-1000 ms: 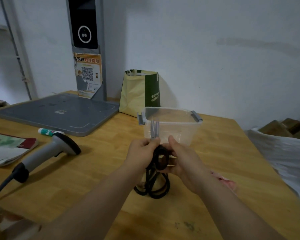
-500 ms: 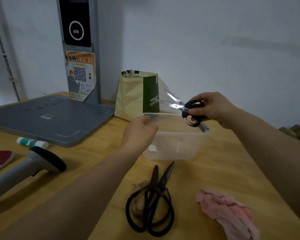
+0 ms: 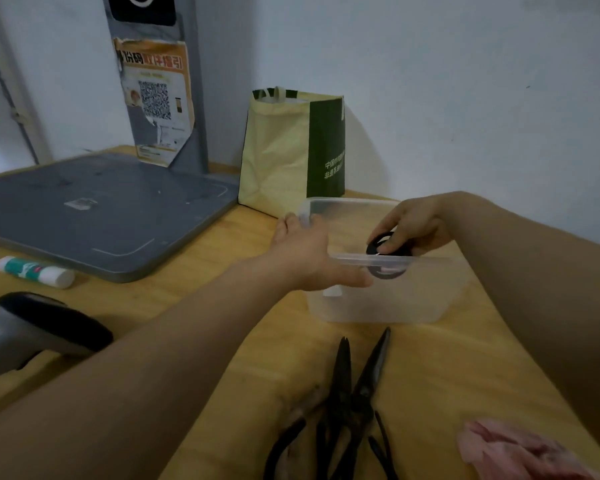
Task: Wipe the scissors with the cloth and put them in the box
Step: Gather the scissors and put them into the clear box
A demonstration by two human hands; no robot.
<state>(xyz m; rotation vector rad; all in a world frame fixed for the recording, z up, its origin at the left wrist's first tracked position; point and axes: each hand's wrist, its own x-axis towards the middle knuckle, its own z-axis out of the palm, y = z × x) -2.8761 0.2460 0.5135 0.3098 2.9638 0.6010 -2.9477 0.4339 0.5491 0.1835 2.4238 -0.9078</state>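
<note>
A clear plastic box (image 3: 388, 303) stands on the wooden table. My left hand (image 3: 309, 254) rests against its left front corner, thumb along the near rim. My right hand (image 3: 413, 225) reaches down into the box and grips the black handles of a small pair of scissors (image 3: 383, 252); their blades are hidden inside. A large pair of black scissors (image 3: 354, 403) lies open on the table in front of the box. A crumpled pink cloth (image 3: 520, 452) lies at the bottom right.
A yellow and green paper bag (image 3: 291, 150) stands behind the box by the wall. A grey flat scale platform (image 3: 94, 209) fills the left, with a glue stick (image 3: 35, 271) and a barcode scanner (image 3: 39, 330) in front of it.
My right hand has lowered the small scissors from above the box's far rim down into the box. My left hand stays at the box's left corner.
</note>
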